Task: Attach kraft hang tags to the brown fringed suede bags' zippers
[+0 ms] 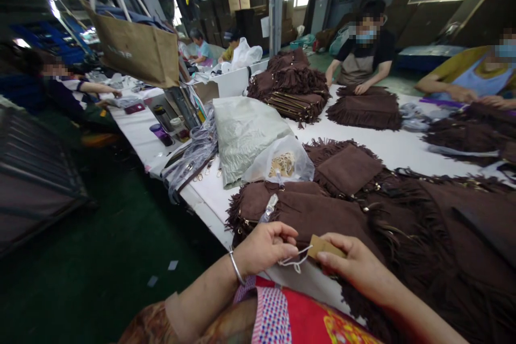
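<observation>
My left hand (266,247) pinches the white string (295,262) of a small brown card tag (324,247) near the table's front edge. My right hand (358,266) grips that tag between thumb and fingers. Both hands rest on a brown fringed suede bag (318,212) with gold studs and a wrapped metal clasp (269,208). More fringed brown bags (443,226) are heaped to the right.
A clear bag of tags (284,164) and a grey-green plastic bag (245,131) lie on the white table (403,148). Stacks of brown bags (292,88) sit farther back. Other people work at the far and left sides. A paper bag (137,51) hangs at left.
</observation>
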Action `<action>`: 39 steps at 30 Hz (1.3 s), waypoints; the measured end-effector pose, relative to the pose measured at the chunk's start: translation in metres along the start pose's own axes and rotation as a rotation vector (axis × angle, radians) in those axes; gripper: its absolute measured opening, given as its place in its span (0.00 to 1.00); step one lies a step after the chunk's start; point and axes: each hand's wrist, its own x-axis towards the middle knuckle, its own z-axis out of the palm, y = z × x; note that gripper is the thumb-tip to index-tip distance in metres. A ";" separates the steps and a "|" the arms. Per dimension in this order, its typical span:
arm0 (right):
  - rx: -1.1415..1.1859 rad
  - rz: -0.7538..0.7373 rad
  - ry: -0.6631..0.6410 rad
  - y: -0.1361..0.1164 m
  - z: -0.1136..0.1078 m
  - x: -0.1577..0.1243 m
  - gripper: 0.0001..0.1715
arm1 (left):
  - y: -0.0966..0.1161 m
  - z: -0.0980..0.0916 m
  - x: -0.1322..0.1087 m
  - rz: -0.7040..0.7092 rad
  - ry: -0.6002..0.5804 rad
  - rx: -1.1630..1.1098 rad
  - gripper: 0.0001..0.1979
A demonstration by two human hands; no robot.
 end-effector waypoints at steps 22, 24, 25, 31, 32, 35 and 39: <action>-0.549 -0.247 0.161 0.023 -0.017 -0.024 0.18 | 0.018 0.023 -0.034 0.073 0.071 0.632 0.12; -0.590 -0.394 0.159 0.012 -0.003 -0.025 0.33 | 0.019 0.032 -0.032 0.228 -0.109 0.823 0.11; -0.545 -0.440 0.116 0.006 0.006 -0.024 0.38 | 0.021 0.035 -0.030 0.327 -0.203 0.905 0.10; -0.188 -0.273 0.007 -0.012 0.041 -0.001 0.30 | 0.027 0.023 -0.014 0.465 -0.117 1.058 0.07; -0.168 -0.257 0.000 -0.011 0.042 0.005 0.27 | 0.026 0.019 -0.011 0.429 -0.028 1.085 0.08; -0.224 -0.278 0.020 -0.007 0.038 0.022 0.22 | 0.025 0.004 -0.004 0.368 0.142 1.192 0.12; -0.448 -0.356 0.079 -0.010 0.027 0.042 0.15 | 0.033 -0.017 0.008 0.361 0.088 1.118 0.18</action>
